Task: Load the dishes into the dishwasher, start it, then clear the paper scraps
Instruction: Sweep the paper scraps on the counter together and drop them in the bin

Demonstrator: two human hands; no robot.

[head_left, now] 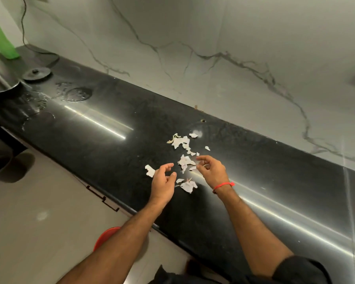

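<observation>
A long black countertop [111, 128] of polished stone runs diagonally through the view, its glossy face carrying bright streaks of reflected light. Behind it rises a white marble-look wall [213, 58] with grey veins. Near the middle of the counter lie the paper scraps [181, 142], torn white pieces scattered in a loose cluster, some toward the wall and others nearer the front edge. The left hand [162, 181] hovers over the near side of the cluster with its fingers loosely curled and holding nothing; one scrap lies just beside its fingertips. The right hand [211, 169] hangs above the scraps on the other side, fingers relaxed and bent, likewise gripping nothing that can be seen; a red thread band [223, 186] circles its wrist. At the far left end of the counter stand a green plastic bottle [2, 39] and a steel cylindrical vessel [0, 76], with a dark round lid [37, 73] lying flat beside them. Rings and puddles of water [74, 94] mark the surface near those items. A dark cord [25, 21] trails down the wall to the counter. Below the counter's front edge the floor [39, 191] is pale tile, and a red round object [105, 236] peeks out beside the left forearm.
</observation>
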